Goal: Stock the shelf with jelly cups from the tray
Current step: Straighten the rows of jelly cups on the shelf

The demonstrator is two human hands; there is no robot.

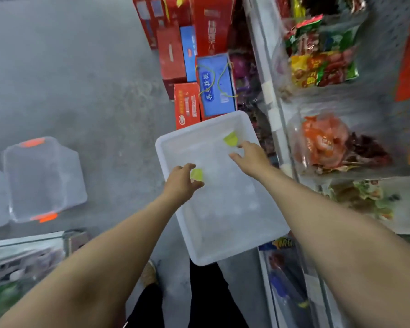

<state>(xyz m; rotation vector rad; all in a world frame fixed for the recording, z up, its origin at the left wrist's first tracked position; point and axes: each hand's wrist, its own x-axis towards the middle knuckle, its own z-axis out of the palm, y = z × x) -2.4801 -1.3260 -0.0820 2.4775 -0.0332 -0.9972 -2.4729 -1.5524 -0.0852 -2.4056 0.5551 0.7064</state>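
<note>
I look down into a white plastic tray [219,254] on the floor beside the shelf [273,110]. My left hand [181,183] curls round a yellow-green jelly cup [197,174] near the tray's left wall, thumb and fingers pinching it. My right hand [251,157] reaches, fingers spread and empty, toward a second jelly cup [230,138] in the far right corner. I judge it best to grip each cup by its sides, gently, and lift straight up before turning to the shelf.

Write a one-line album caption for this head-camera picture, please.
Both hands reach into a white tray: the left hand pinches one green jelly cup, the right hand nears another.
</note>
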